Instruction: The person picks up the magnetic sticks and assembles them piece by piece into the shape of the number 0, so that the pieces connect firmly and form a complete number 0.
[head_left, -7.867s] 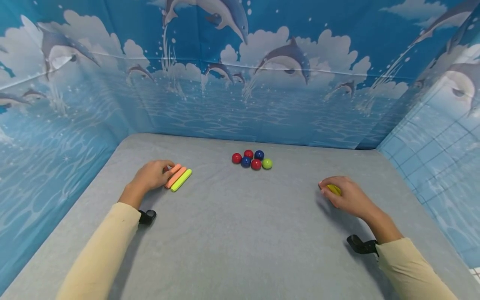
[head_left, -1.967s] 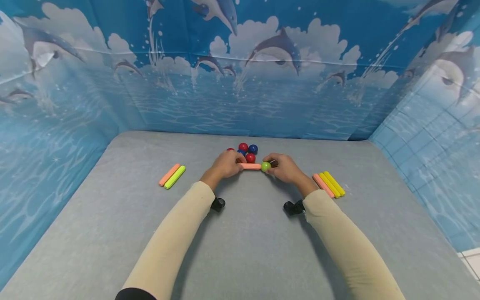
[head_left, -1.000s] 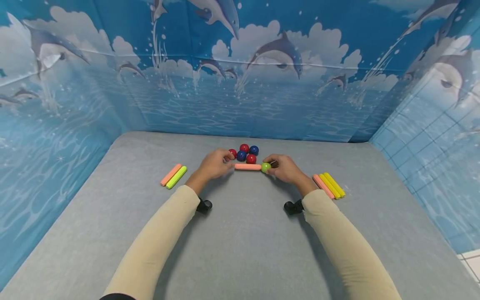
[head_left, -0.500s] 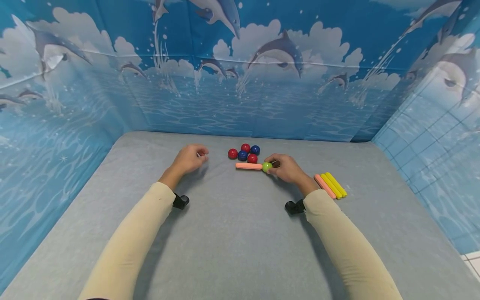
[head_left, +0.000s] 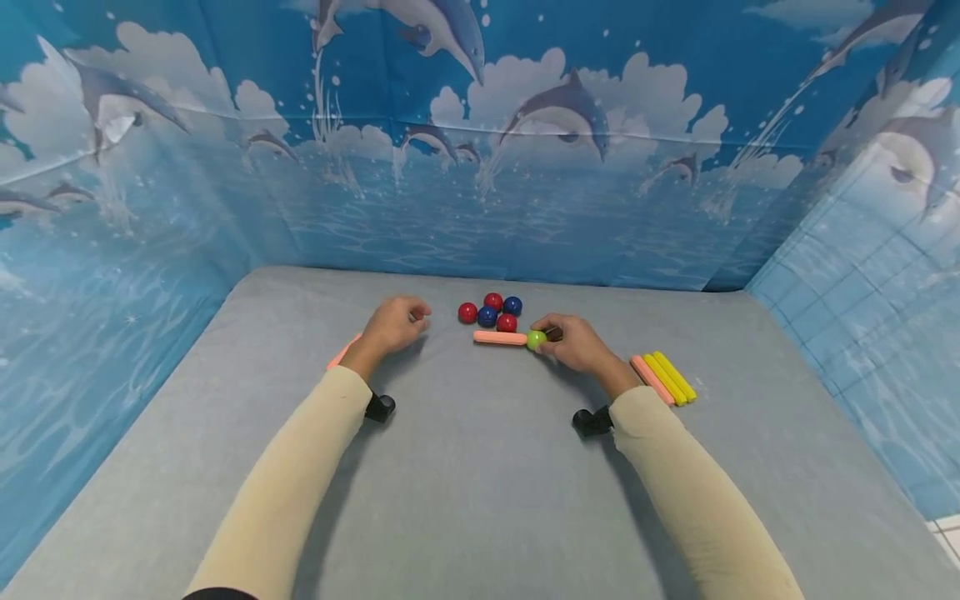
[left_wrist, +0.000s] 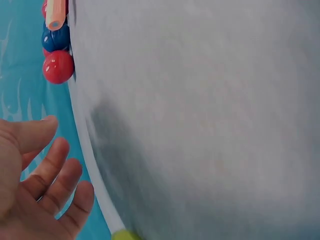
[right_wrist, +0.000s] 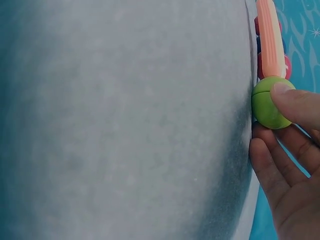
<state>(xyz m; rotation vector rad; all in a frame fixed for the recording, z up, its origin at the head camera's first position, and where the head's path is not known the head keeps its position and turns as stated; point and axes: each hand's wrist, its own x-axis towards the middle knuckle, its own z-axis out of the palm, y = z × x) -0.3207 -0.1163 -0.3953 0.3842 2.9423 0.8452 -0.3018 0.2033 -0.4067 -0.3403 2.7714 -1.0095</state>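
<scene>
My right hand (head_left: 576,343) pinches a lime green ball (right_wrist: 270,102) between thumb and fingers. An orange stick (head_left: 500,337) with grooved sides points left from that ball, its end meeting the ball's surface. My left hand (head_left: 397,323) is held over the cloth left of the ball cluster, fingers loosely bent and nothing between them. In the left wrist view its thumb and fingertips (left_wrist: 61,145) stand apart. Just behind the stick sit red balls, among them a near one (head_left: 507,322), and two blue balls, one in front (head_left: 487,316).
On the right lie an orange stick (head_left: 651,379) and two yellow sticks (head_left: 675,377) side by side. Part of another orange stick (head_left: 342,353) shows behind the left wrist. A grey cloth (head_left: 480,467) covers the table; a blue dolphin curtain (head_left: 450,217) hangs along its back and sides.
The left hand let go of the orange stick joined to the green ball, drew away leftward, then came slightly back right. The right hand keeps its hold on the green ball.
</scene>
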